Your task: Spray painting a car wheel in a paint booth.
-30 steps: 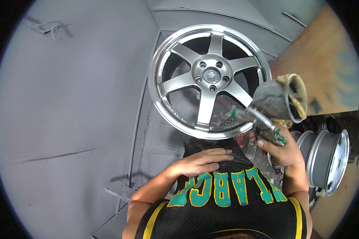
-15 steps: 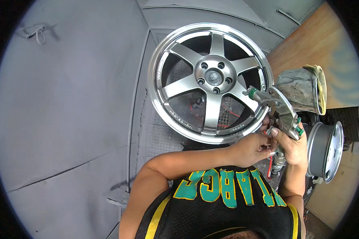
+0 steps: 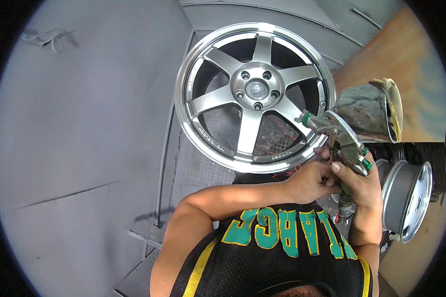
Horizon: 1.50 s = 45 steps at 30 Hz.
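My right hand [image 3: 357, 180] grips the handle of a metal spray gun [image 3: 346, 143] with green rings, its nozzle pointing left over the wheel's lower-right edge. A paint-smeared cup [image 3: 362, 111] with a pale rag or liner at its rim sits on the gun. My left hand [image 3: 309, 180] is closed at the lower handle, beside my right thumb; whatever its fingers pinch is hidden. Above both hands, a silver six-spoke wheel rim [image 3: 252, 126] faces up, with a five-hole centre.
A grey wall [image 3: 84, 123] fills the left, with a looped cord [image 3: 54, 42] high on it. A stained wooden board [image 3: 406, 59] stands at right, above more silver rims [image 3: 406, 198]. Red hose shows below the wheel.
My left hand has moved rightward from my shirt front to the gun's handle, fingers now curled. The gun has risen slightly and turned, its cup shifting right.
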Tool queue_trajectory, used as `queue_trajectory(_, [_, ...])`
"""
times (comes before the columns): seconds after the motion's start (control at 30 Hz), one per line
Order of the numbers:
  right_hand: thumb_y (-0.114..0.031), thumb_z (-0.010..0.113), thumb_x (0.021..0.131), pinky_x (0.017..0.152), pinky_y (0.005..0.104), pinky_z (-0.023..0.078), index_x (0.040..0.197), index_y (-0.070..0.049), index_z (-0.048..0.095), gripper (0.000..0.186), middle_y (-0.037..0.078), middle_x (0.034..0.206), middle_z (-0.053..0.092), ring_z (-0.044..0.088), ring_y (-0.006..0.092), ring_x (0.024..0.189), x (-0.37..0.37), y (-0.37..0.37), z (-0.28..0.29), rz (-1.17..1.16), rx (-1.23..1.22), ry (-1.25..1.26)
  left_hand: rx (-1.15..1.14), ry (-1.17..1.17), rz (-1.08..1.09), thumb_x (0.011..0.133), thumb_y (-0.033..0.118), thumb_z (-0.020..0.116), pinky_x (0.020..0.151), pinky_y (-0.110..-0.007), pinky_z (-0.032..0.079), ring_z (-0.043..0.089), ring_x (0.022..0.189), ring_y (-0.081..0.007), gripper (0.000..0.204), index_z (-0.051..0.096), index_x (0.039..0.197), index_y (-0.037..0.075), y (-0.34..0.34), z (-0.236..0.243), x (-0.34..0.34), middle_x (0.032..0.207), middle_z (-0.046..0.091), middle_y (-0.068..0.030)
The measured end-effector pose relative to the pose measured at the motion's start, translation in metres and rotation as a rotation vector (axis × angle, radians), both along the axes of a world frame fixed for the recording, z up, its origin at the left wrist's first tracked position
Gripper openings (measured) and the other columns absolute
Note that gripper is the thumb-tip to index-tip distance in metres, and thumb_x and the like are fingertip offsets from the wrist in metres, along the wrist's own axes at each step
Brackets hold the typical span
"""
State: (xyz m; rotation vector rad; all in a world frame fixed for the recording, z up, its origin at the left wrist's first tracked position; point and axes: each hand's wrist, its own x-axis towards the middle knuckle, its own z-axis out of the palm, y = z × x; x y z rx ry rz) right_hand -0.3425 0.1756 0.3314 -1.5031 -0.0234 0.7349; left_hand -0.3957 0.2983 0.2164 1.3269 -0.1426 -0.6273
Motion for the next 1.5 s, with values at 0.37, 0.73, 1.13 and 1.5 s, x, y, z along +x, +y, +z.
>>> queue_trajectory(0.37, [-0.010,0.068,0.090,0.083,0.0279,0.051,0.123,0.002,0.057,0.037,0.006,0.101,0.068,0.062,0.0111,0.091,0.039,-0.015,-0.005,0.300,0.015,0.007,0.103,-0.270,-0.310,0.083,0.017,0.073,0.108,-0.045,0.039,0.050,0.128,-0.0356,0.059,0.053,0.136,0.004,0.037,0.016,-0.024,0.142,0.052,-0.0160])
queue_trajectory(0.73, [-0.013,0.069,0.091,0.084,0.0295,0.051,0.110,0.002,0.063,0.025,0.007,0.097,0.069,0.064,0.0137,0.091,0.052,-0.012,-0.009,0.161,-0.105,-0.182,0.377,0.770,0.272,0.100,0.028,0.050,0.103,-0.041,0.044,0.057,0.121,-0.0258,0.046,0.049,0.138,0.002,0.177,-0.167,-0.139,0.137,0.057,-0.0125])
queue_trajectory(1.13, [-0.013,0.071,0.089,0.076,0.0260,0.051,0.110,0.000,0.065,0.026,0.006,0.099,0.072,0.065,0.0124,0.086,0.033,0.009,0.010,0.130,-0.169,-0.063,-0.083,0.642,1.214,0.102,0.028,0.048,0.102,-0.042,0.046,0.058,0.119,-0.0279,0.045,0.048,0.138,0.001,0.275,-0.276,-0.111,0.131,0.059,-0.0137])
queue_trajectory(1.5, [-0.009,0.073,0.088,0.080,0.0265,0.051,0.114,0.002,0.061,0.031,0.006,0.098,0.071,0.065,0.0123,0.089,0.030,0.015,-0.010,-0.057,-0.178,-0.222,-0.204,0.709,1.050,0.103,0.030,0.044,0.106,-0.039,0.043,0.053,0.127,-0.0271,0.051,0.039,0.146,0.004,0.252,-0.297,-0.120,0.144,0.050,-0.0133])
